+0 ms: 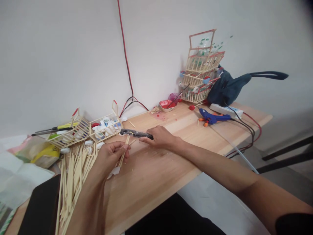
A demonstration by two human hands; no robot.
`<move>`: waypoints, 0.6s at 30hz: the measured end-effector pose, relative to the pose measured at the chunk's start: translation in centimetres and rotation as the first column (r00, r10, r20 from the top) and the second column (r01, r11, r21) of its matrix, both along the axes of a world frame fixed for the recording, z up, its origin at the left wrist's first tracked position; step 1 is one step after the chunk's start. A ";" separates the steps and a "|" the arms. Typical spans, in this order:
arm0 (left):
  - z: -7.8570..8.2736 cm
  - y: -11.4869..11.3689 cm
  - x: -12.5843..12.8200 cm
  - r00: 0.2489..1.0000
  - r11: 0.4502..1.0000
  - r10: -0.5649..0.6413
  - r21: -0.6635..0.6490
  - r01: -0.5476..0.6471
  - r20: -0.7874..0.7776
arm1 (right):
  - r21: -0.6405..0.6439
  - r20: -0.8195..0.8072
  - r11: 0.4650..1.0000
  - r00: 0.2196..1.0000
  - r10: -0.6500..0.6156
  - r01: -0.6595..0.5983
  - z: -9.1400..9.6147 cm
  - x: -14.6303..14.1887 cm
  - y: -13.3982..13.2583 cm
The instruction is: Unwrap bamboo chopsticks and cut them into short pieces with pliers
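My left hand (112,154) is closed in a pinch on a few thin bamboo sticks (125,149), held slanted just above the wooden table (156,169). My right hand (160,137) is closed on a dark cutting tool (135,133) whose tip points left, close to the upper ends of the sticks. Both hands meet near the table's middle. A heap of loose bamboo sticks (72,182) lies to the left of my left hand.
Small stick-built baskets (84,129) with white bottle caps stand at the back left. A taller stack of stick baskets (201,70), a dark bag (228,86), a blue glue gun (211,117), a power strip (226,110) and a red paint dish (166,105) sit at the back right.
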State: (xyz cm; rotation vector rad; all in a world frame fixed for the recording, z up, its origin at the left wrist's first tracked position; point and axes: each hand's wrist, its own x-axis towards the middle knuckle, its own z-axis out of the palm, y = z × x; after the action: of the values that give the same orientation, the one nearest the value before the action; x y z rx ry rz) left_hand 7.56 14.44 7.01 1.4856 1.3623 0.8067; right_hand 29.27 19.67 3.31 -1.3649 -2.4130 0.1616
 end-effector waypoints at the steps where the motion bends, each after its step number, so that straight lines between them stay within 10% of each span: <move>1: 0.0 0.0 0.0 1.000 1.000 -0.006 0.014 0.006 -0.002 | -0.002 -0.003 1.000 1.000 -0.002 0.002 -0.1 -0.1 0.0; 18: 0.1 0.2 -0.3 0.999 0.998 -0.041 0.051 0.043 -0.035 | 0.049 -0.004 0.998 0.999 0.041 -0.041 0.1 0.4 0.5</move>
State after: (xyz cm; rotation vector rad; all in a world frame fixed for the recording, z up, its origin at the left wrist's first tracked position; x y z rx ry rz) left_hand 7.30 14.61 7.12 1.5691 1.3397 0.7984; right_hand 29.71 20.12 3.43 -1.2924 -2.4257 0.1160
